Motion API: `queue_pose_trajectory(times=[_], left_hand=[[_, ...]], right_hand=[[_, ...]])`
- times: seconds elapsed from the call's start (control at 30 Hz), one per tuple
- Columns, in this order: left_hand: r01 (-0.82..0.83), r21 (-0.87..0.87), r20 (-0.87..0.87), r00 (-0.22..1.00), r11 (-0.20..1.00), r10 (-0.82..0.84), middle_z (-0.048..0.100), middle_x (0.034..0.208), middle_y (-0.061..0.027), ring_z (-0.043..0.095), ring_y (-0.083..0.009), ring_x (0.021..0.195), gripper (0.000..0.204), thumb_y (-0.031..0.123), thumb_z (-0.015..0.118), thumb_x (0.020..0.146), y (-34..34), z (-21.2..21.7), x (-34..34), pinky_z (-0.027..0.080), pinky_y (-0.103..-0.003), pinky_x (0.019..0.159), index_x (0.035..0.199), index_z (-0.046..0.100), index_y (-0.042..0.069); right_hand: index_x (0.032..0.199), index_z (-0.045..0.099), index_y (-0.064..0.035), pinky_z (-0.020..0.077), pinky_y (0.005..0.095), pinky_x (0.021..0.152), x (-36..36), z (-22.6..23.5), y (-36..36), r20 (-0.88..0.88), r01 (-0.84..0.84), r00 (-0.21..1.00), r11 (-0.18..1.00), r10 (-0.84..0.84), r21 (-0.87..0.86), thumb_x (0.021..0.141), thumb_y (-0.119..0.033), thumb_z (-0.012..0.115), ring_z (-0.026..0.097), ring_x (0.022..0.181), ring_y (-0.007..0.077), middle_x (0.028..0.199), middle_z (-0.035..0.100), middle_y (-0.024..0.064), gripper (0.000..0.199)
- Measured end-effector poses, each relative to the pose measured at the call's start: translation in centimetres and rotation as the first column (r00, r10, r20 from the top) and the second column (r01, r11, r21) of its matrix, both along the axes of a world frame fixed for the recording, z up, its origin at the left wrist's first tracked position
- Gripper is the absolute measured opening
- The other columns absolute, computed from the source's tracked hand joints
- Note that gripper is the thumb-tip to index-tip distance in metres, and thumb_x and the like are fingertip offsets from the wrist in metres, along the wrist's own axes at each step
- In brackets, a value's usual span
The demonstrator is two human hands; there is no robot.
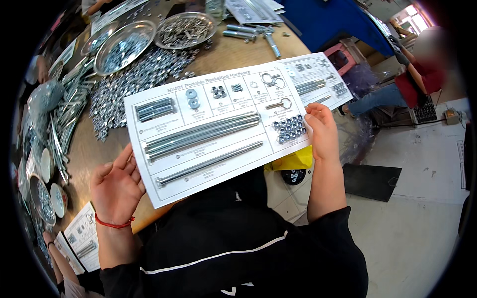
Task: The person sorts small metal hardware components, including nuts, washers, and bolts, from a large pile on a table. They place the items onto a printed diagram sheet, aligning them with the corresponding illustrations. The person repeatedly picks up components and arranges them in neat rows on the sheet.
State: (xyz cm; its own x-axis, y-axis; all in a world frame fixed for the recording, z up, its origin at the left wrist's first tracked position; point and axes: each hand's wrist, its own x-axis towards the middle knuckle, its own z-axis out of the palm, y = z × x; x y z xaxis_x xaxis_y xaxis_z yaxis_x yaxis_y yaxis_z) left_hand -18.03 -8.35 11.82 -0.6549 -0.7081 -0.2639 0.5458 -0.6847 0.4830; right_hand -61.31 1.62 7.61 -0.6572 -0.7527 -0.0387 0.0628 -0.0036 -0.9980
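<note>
A white hardware card [198,116] is tilted in front of me, with long bolts, short bolts, washers, nuts and ring pins in its printed sections. My right hand [323,130] grips its right edge, thumb at the front. At the left edge, my left hand [117,191] is palm up with its fingers apart. Some of its fingertips pass behind the card, while its thumb stays off it. A second similar card [318,74] shows behind the right end; I cannot tell what supports it.
The wooden table [233,58] bears loose nuts [144,74], a metal tray of small parts [184,31], long rods [74,109] and thick bolts [243,32]. Another person's arm [57,258] is near more cards [82,238] at lower left. A person in red [422,74] is at right.
</note>
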Motion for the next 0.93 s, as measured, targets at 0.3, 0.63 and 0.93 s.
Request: queue_pose_trajectory(times=[0.3,0.63,0.93], left_hand=[[0.178,0.271,-0.089,0.983,0.946,-0.16,0.058,0.13,-0.0151,0.053,-0.0293,0.123,0.052,0.027,0.052,0.083,-3.9,-2.5,-16.8,0.039,-0.049,0.106,0.128,0.055,-0.001],[0.154,0.401,-0.004,0.986,0.903,-0.167,0.054,0.119,-0.012,0.051,-0.0259,0.119,0.044,0.018,0.049,0.084,-5.2,-4.1,-30.3,0.035,-0.052,0.11,0.123,0.048,-0.003],[0.187,0.242,0.086,0.973,0.952,-0.213,0.051,0.129,-0.0132,0.048,-0.0248,0.124,0.046,0.02,0.051,0.084,-4.8,-5.6,-30.8,0.036,-0.05,0.111,0.126,0.049,0.0]], right_hand=[[0.111,0.061,0.0022,0.0481,0.0256,0.079,-20.1,-0.2,-3.1,-0.174,0.145,0.975,0.989,-0.138,0.028,0.088,-0.005,0.064,0.061,0.089,0.0149,0.098,0.064,0.0085,0.025],[0.111,0.061,0.0025,0.0476,0.0246,0.069,-34.0,-2.4,-6.4,-0.283,0.21,0.943,0.974,-0.178,0.089,0.087,-0.007,0.065,0.06,0.079,0.0121,0.092,0.063,0.0066,0.027],[0.115,0.06,0.0008,0.0484,0.0248,0.073,-35.1,-5.5,-7.1,-0.292,0.157,0.949,0.982,-0.12,0.107,0.089,-0.01,0.066,0.061,0.083,0.0124,0.095,0.065,0.0065,0.029]])
